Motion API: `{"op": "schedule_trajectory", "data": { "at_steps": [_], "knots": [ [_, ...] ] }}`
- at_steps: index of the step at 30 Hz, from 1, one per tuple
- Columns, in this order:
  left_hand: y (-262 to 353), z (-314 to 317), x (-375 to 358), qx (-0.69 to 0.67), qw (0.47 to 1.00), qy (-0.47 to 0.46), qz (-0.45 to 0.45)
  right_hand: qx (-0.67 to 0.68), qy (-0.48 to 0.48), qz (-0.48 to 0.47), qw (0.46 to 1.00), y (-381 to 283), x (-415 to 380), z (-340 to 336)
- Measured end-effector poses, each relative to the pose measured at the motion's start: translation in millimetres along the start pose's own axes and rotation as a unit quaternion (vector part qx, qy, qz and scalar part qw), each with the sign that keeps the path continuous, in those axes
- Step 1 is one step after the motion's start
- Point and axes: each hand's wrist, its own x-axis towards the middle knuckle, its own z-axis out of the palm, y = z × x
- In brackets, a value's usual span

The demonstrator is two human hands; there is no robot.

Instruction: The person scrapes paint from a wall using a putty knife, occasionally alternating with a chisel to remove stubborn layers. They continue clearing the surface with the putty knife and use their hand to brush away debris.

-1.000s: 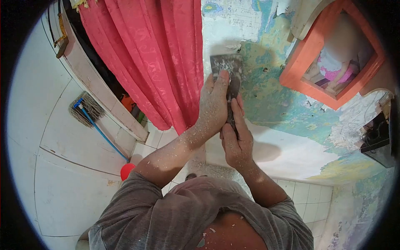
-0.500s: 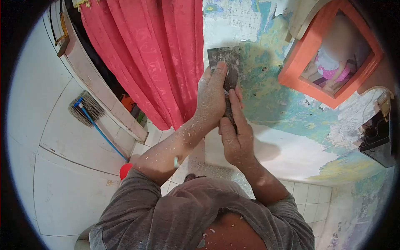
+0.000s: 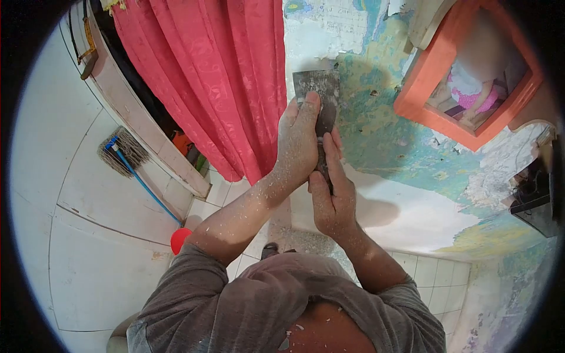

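Both hands hold the scraper flat on the far wall, its handle pointing back at the person, the left hand higher up than the right hand.

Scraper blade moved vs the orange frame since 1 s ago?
Yes. The scraper blade sits slightly higher on the wall, but the orange frame shifted too, so part is camera motion.

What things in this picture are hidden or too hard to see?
Head view only:
- Scraper: handle hidden by the left hand and right hand.
- Broom: stick end hidden behind the left arm.
- Dark object at right: cut by the lens edge.
- Orange frame: its contents are blurred.
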Motion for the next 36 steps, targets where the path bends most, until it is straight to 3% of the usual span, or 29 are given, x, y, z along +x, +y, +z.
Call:
{"op": "schedule_trajectory", "data": {
  "at_steps": [1, 3, 6, 8, 11, 13, 14, 16, 17, 20, 21, 24, 25, 26, 28, 30, 34, 36],
  "knots": [
    [5, 0, 9, 0.0, 1.0, -0.002, 0.002, 0.009, -0.005, 0.029, 1.0, -3, 2, -1],
    [18, -1, 27, 0.049, 0.993, -0.057, 0.096, 0.032, 0.008, 0.018, 0.999, -11, 27, -2],
    [50, 11, 26, -0.004, 0.994, -0.062, 0.09, 0.084, -0.003, 0.034, 0.996, -33, 46, -5],
    [15, -8, 36, 0.03, 0.986, -0.073, 0.147, 0.014, 0.003, -0.03, 0.999, -24, 32, -3],
    [-9, -19, 7, 0.076, 0.991, -0.038, 0.106, -0.041, 0.004, -0.039, 0.998, -1, -14, 3],
    [-4, -9, -13, -0.003, 0.995, -0.021, -0.099, -0.005, 0.0, -0.011, 1.0, 1, -21, 1],
    [-7, -9, 0, -0.005, 0.995, -0.019, -0.099, 0.03, -0.003, 0.02, 0.999, 1, -23, 0],
    [-15, -9, 38, 0.123, 0.989, 0.01, 0.084, 0.01, -0.014, 0.003, 1.0, -3, 11, -8],
    [4, 0, 39, 0.069, 0.992, -0.017, 0.101, -0.01, -0.024, -0.02, 0.999, -7, 26, -13],
    [38, 7, 25, 0.048, 0.992, -0.063, 0.101, 0.025, -0.024, -0.029, 0.999, -23, 36, -13],
    [30, 1, 19, 0.03, 0.996, -0.064, 0.058, 0.025, -0.023, -0.031, 0.999, -20, 26, -14],
    [11, 5, -2, -0.005, 1.0, -0.031, 0.003, -0.088, -0.026, -0.076, 0.993, -11, 5, -15],
    [1, -1, 20, 0.12, 0.987, -0.022, 0.105, -0.012, -0.026, -0.019, 0.999, -12, 11, -15],
    [-14, -6, 23, 0.12, 0.988, -0.021, 0.095, 0.064, -0.027, 0.047, 0.996, -14, 10, -15],
    [-1, 3, 21, 0.037, 0.999, -0.006, 0.036, 0.041, -0.024, 0.034, 0.998, -11, 12, -13],
    [3, 7, 9, 0.023, 0.999, 0.017, 0.031, -0.012, -0.024, -0.02, 0.999, -4, 6, -13],
    [9, 11, 14, 0.0, 0.999, -0.032, 0.028, -0.051, -0.02, -0.04, 0.998, -3, 1, -16],
    [5, 12, 13, 0.0, 0.999, -0.031, 0.026, 0.049, -0.037, 0.037, 0.997, -13, 15, -18]
  ]
}}
